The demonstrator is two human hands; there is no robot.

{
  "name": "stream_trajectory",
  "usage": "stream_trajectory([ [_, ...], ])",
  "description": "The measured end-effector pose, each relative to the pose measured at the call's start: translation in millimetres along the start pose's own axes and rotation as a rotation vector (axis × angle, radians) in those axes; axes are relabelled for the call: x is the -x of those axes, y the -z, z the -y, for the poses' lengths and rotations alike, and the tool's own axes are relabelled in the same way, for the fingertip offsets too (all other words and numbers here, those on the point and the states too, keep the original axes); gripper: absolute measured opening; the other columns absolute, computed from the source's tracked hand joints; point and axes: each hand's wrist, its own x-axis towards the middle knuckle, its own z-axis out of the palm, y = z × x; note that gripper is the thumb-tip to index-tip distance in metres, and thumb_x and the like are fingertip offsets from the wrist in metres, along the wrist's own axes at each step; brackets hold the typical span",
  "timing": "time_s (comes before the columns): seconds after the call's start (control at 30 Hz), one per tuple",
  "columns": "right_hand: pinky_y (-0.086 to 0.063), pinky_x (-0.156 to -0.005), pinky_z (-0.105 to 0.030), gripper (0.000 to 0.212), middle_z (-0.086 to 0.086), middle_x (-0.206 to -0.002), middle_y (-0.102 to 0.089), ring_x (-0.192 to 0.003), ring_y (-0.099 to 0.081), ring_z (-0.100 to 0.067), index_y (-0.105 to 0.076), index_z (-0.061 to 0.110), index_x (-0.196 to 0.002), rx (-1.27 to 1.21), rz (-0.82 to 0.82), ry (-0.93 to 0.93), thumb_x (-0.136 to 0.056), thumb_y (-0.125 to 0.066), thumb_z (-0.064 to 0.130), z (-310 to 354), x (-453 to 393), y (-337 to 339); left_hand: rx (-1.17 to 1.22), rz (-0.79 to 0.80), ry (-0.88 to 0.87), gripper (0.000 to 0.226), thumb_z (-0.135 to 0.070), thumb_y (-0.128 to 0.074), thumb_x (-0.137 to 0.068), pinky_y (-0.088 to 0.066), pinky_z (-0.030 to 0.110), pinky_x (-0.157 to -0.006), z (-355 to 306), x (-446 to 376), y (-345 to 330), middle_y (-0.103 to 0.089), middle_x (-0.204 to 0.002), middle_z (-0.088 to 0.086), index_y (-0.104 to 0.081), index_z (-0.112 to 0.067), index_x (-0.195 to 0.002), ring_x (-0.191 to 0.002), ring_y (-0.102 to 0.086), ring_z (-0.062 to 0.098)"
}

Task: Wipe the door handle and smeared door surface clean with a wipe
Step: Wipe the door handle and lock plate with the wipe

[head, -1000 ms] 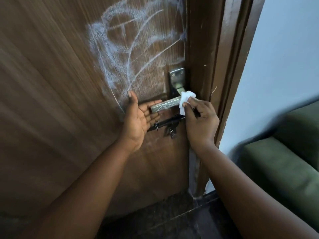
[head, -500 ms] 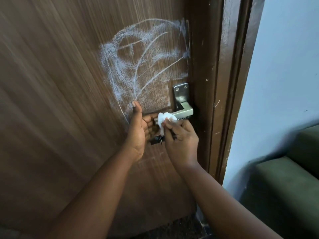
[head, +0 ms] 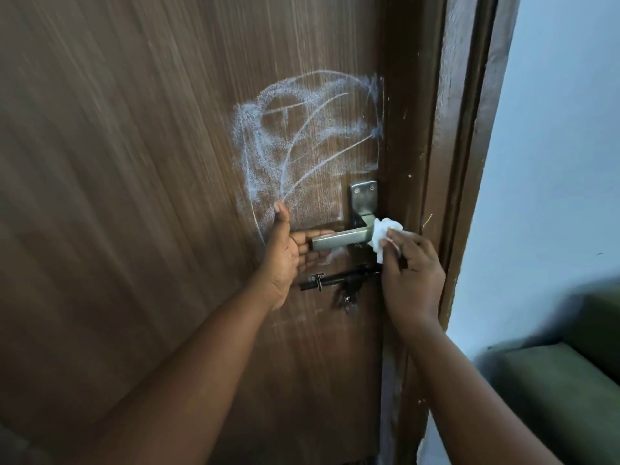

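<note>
While your right hand [head: 411, 263] pinches the crumpled white wipe [head: 384, 234] at the brushed-metal lever handle's [head: 339, 239] pivot end, its long axis runs leftward to your spread left hand [head: 288, 253].

Two hands are showing against one brown door [head: 134, 196]: one left hand [head: 285, 253] and one right hand [head: 411, 276]. One white wipe [head: 382, 234] is sitting crumpled in the right one. One metal door handle [head: 339, 239] is projecting from one metal backplate [head: 363, 199], and two screws are showing at the top of that plate. One patch of white smear [head: 302, 146] is covering the door above the handle. One black sliding bolt [head: 335, 280] is lying below the handle, with one small bunch of dark metal [head: 347, 302] hanging under it, too blurred to count piece by piece. One green seat [head: 553, 391] is showing at the lower right.
</note>
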Motion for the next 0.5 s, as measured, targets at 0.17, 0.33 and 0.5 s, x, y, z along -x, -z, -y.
stream_trajectory([
  [0.17, -0.031, -0.078, 0.007, 0.023, -0.001, -0.106, -0.058, -0.093, -0.052, -0.007, -0.067, 0.008, -0.112, -0.014, -0.036, 0.011, -0.090, -0.061, 0.009, -2, 0, -20, 0.013, -0.032, -0.049, 0.101, -0.079, 0.004, -0.081, -0.047, 0.029, -0.087, 8, -3, -1, -0.075, -0.105, 0.008, -0.073, -0.018, -0.105, -0.102, -0.070, 0.019],
  [0.33, -0.037, -0.072, -0.009, 0.026, -0.008, -0.101, -0.057, -0.087, -0.049, -0.012, -0.064, 0.007, -0.116, 0.107, -0.014, 0.052, -0.091, -0.057, 0.008, 5, 3, -25, 0.048, -0.050, -0.056, 0.104, -0.077, 0.006, -0.084, -0.050, 0.031, -0.089, 15, -5, -3, -0.075, -0.105, 0.010, -0.071, -0.012, -0.112, -0.103, -0.070, 0.020],
  [0.5, -0.050, -0.064, -0.039, 0.028, -0.023, -0.101, -0.059, -0.084, -0.056, -0.040, -0.063, 0.000, -0.108, 0.366, 0.307, 0.264, -0.082, -0.052, 0.004, 49, 24, -39, 0.121, -0.036, -0.007, 0.107, -0.085, -0.006, -0.077, -0.044, 0.027, -0.068, 9, -2, -7, -0.068, -0.095, 0.020, -0.073, -0.007, -0.106, -0.075, -0.061, 0.026],
])
